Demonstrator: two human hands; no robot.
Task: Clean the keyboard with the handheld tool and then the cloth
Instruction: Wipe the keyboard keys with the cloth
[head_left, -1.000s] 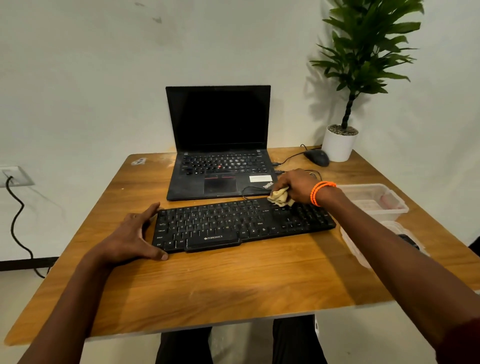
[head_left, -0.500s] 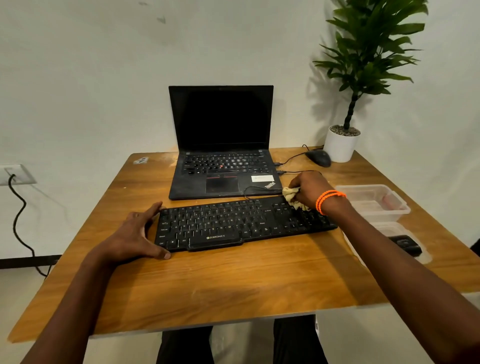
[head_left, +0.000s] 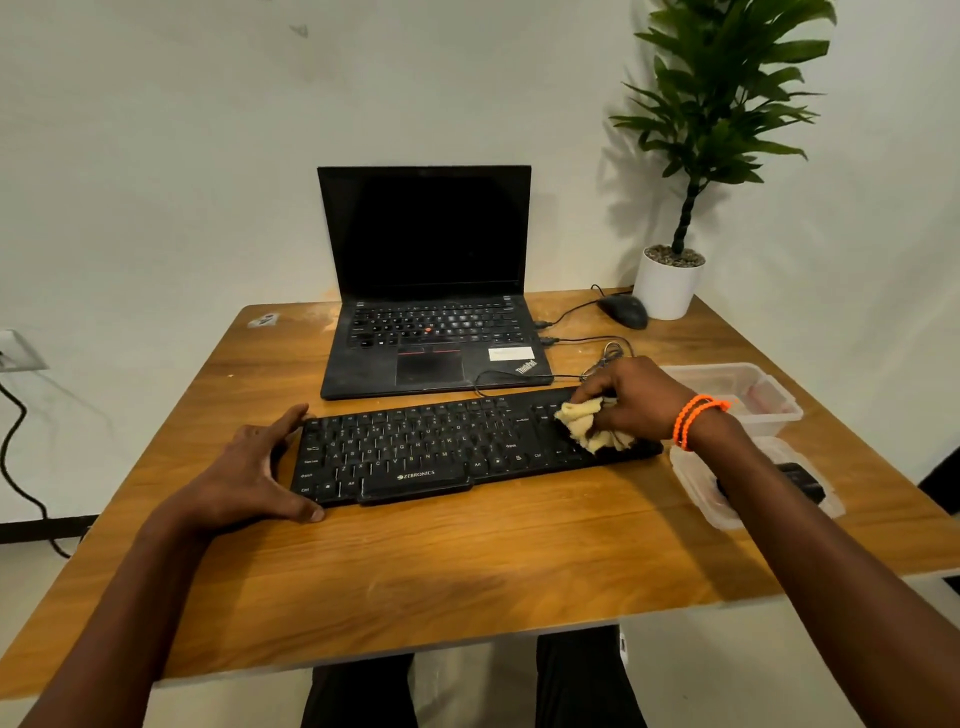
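right hand (head_left: 631, 397) gripping cloth (head_left: 592, 426) on keyboard (head_left: 441, 452), left hand (head_left: 249, 475) spread, tool half-hidden

The right hand (head_left: 631, 400) and cloth (head_left: 592, 427) cover the keyboard's (head_left: 415, 447) right-end keys. The forearm hides part of a dark object (head_left: 802, 480) in the lid (head_left: 696, 491).
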